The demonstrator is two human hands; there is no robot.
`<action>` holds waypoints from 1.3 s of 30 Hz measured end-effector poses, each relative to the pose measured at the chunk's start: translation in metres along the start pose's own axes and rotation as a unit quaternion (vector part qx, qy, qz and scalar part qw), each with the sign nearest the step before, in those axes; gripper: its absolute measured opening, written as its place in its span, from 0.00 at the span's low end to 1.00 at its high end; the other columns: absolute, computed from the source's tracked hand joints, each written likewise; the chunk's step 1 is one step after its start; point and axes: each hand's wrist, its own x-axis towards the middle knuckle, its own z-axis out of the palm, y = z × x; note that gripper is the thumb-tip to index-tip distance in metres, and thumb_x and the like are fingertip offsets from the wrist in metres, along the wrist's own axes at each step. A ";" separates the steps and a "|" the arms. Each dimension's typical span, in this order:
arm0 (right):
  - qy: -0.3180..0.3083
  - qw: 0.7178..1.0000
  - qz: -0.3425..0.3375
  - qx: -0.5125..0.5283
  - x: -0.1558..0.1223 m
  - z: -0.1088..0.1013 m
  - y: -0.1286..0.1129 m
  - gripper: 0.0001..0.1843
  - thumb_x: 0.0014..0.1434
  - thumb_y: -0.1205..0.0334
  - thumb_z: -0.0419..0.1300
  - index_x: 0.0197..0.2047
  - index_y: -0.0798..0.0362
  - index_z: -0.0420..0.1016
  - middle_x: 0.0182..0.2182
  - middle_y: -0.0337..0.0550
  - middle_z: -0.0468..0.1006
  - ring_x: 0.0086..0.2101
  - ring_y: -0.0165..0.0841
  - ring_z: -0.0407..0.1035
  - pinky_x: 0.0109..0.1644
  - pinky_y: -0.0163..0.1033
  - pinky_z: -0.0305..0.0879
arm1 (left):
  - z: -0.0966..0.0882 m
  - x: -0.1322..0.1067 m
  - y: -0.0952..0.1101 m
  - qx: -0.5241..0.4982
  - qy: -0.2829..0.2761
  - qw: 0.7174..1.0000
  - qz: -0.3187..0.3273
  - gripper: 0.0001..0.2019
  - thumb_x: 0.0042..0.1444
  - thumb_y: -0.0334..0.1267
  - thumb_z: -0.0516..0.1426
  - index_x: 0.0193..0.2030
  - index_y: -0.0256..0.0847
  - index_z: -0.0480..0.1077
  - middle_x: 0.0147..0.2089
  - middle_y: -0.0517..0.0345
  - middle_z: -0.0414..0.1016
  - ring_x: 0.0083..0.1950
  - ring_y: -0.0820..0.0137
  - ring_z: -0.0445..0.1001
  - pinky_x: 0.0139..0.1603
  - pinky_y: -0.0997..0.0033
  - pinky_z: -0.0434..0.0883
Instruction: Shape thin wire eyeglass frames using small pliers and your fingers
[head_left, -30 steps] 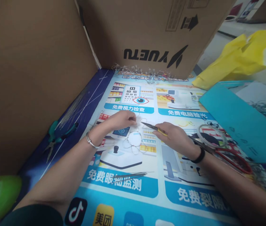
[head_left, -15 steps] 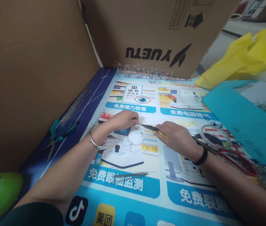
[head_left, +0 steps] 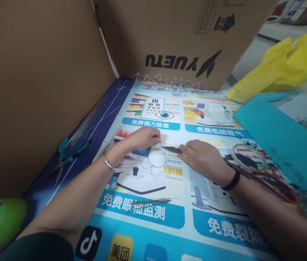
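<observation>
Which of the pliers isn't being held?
The teal-handled pliers, lying on the blue surface left of the left forearm; the yellow-handled pliers are in the right hand.

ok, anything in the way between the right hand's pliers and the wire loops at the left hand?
Nothing visible. The pliers in the right hand point toward the left hand and wire loops across open poster; whether the tips touch wire is too fine to tell.

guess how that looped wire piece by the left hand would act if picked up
The looped wire piece is probably very light, being only thin strands. Its wide, open loops would likely flex and might snag. Its uneven outline makes rolling unlikely.
</observation>
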 end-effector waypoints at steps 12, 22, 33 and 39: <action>0.007 0.962 0.154 0.225 0.002 0.009 0.002 0.16 0.61 0.51 0.49 0.44 0.51 0.71 0.38 0.45 0.75 0.39 0.35 0.69 0.42 0.39 0.64 | 0.011 0.002 0.007 -0.370 0.029 0.924 -0.091 0.07 0.56 0.39 0.53 0.32 0.37 0.62 0.30 0.58 0.72 0.28 0.76 0.72 0.29 0.76 0.67; 0.035 0.944 0.179 0.275 0.004 0.011 0.008 0.17 0.61 0.50 0.48 0.40 0.51 0.72 0.37 0.45 0.76 0.37 0.35 0.70 0.40 0.39 0.64 | 0.012 -0.002 -0.002 -0.448 -0.023 0.891 -0.064 0.12 0.52 0.45 0.59 0.33 0.36 0.68 0.28 0.58 0.73 0.28 0.77 0.71 0.31 0.76 0.66; 0.035 0.941 0.186 0.279 0.005 0.012 0.007 0.17 0.61 0.50 0.49 0.42 0.51 0.72 0.36 0.45 0.76 0.37 0.35 0.69 0.40 0.39 0.63 | 0.016 -0.002 -0.005 -0.466 -0.020 0.882 -0.065 0.12 0.52 0.43 0.59 0.33 0.34 0.72 0.28 0.57 0.73 0.25 0.79 0.69 0.28 0.76 0.66; 0.043 0.944 0.186 0.269 0.003 0.014 0.007 0.18 0.60 0.49 0.50 0.42 0.52 0.72 0.38 0.46 0.76 0.39 0.37 0.70 0.42 0.40 0.64 | 0.015 -0.002 -0.002 -0.463 -0.022 0.883 -0.065 0.09 0.52 0.41 0.58 0.31 0.36 0.70 0.26 0.61 0.71 0.22 0.80 0.66 0.26 0.77 0.64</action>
